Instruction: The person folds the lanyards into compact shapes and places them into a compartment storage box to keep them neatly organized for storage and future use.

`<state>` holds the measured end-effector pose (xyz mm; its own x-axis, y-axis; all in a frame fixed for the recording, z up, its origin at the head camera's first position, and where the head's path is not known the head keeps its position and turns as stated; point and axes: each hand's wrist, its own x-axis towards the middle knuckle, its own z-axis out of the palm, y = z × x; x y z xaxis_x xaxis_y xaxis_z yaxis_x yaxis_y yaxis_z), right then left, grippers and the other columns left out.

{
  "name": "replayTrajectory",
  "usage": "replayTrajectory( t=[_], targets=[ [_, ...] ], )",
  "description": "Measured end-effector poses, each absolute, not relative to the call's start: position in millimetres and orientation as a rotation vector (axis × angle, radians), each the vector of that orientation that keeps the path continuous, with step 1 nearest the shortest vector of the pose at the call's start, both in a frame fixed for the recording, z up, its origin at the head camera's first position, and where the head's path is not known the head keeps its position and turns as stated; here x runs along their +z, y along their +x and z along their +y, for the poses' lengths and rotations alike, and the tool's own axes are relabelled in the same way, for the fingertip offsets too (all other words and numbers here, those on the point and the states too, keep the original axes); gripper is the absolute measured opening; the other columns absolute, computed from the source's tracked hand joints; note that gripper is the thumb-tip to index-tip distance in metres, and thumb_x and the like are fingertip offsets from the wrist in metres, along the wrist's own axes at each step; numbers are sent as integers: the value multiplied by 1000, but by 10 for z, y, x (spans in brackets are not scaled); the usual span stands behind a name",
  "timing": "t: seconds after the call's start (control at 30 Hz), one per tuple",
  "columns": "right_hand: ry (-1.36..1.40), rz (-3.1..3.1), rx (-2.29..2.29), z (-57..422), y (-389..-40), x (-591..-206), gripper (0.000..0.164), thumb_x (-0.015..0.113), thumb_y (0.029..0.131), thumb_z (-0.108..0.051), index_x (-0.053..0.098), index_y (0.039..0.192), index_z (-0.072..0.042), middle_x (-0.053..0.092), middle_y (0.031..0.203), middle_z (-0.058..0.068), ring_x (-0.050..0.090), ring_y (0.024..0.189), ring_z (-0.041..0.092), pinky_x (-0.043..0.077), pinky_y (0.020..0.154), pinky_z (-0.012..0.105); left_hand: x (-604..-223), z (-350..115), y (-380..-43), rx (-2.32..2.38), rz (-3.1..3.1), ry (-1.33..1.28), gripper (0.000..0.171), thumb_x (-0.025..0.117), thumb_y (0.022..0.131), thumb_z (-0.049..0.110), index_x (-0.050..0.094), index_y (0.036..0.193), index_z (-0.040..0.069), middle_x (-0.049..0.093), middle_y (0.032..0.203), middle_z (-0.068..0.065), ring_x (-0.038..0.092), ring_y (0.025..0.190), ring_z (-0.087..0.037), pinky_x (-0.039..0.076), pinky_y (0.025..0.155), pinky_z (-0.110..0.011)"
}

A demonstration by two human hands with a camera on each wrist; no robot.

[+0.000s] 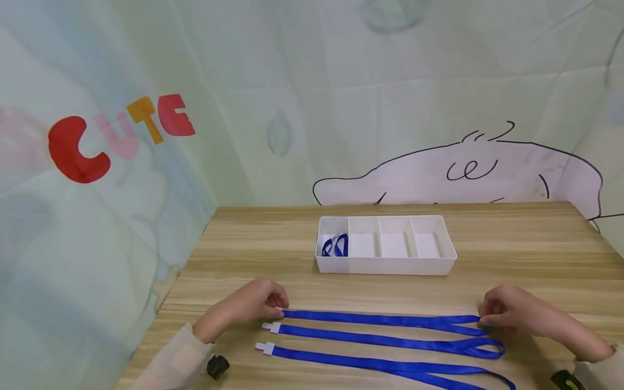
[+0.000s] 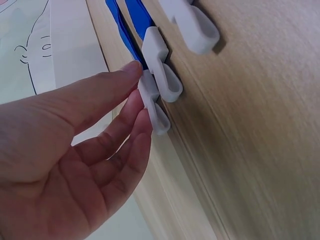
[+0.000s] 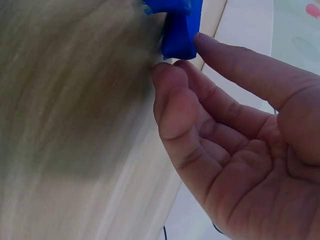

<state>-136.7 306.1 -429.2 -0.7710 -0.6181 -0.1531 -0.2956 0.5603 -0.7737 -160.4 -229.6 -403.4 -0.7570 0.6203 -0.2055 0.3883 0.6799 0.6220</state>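
Observation:
Three blue lanyards with white plastic clips lie side by side across the wooden table. My left hand (image 1: 251, 302) pinches the clip end of the farthest lanyard (image 1: 365, 318), thumb on one side of its white clip (image 2: 148, 87) and fingers on the other. At the opposite end my right hand (image 1: 521, 310) holds the looped strap (image 3: 181, 37) between thumb and fingertips. Nearer to me are the middle lanyard (image 1: 356, 338) and the nearest lanyard (image 1: 341, 361), their clips to the left and their loops to the right.
Behind the lanyards stands a white four-compartment tray (image 1: 385, 265). Its leftmost compartment contains a coiled blue lanyard (image 1: 342, 245). A printed curtain (image 1: 292, 81) hangs along the table's back and left side.

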Motion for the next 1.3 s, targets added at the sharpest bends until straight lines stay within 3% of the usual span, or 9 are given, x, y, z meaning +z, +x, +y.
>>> replayTrajectory(
  t=[0.23, 0.9, 1.3],
  targets=[
    [-666, 2395, -1052, 3049, -1351, -4311, 13, 72, 91, -10, 65, 80, -8, 57, 62, -9, 49, 48, 3, 44, 40, 22, -4021, -2302, -1581, 758, 2531, 788, 8, 79, 86, 8, 72, 89, 4, 65, 79, 4, 58, 71, -7, 52, 65, -24],
    [-705, 2433, -1031, 3102, -1303, -4327, 19, 73, 89, -7, 61, 75, -11, 52, 58, -13, 47, 46, 2, 43, 39, 23, -4060, -2332, -1580, 732, 2546, 818, 4, 76, 87, 3, 72, 88, 4, 64, 78, 6, 56, 70, -5, 51, 65, -24],
    [-725, 2315, -1200, 3116, -1311, -4334, 13, 63, 95, 1, 58, 84, -4, 58, 63, -9, 50, 48, 2, 44, 37, 24, -4081, -2330, -1587, 616, 2648, 877, 8, 76, 80, 4, 70, 83, 8, 60, 74, 5, 54, 68, -10, 49, 62, -24]
  ],
)
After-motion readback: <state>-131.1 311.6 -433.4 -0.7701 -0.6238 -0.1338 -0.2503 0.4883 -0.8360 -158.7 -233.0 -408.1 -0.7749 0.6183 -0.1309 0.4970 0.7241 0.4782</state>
